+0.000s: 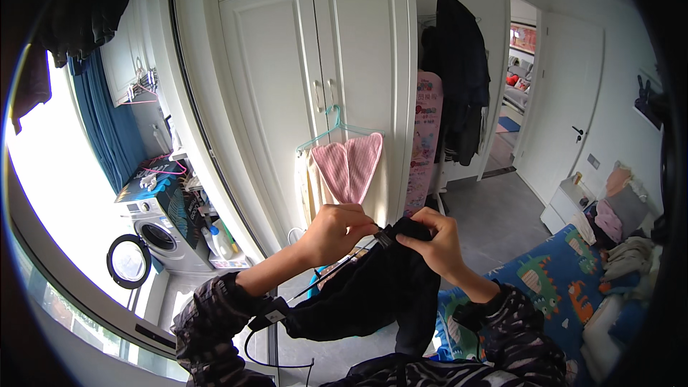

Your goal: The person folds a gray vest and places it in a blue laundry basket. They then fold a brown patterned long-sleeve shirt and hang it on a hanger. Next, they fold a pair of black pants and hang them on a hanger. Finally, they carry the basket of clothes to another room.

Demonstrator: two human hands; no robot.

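Black trousers or a similar dark garment [371, 290] hang between my hands, bunched at the top. My left hand [336, 234] pinches a small dark clip [382, 237] at the garment's upper edge. My right hand [432, 236] grips the bunched black cloth just right of that clip. A thin dark rod runs down and left from the clip, under my left hand. A small black box with a cable [269, 314] sits by my left forearm. Whether the rod belongs to a hanger cannot be told.
A green hanger [338, 127] with a pink and cream garment [349, 164] hangs on the white wardrobe [269, 64]. At left, a washing machine [172, 242] has its round door open. A dinosaur-print bed cover [537, 285] with piled clothes [631, 258] lies right. Dark coats [462, 75] hang behind.
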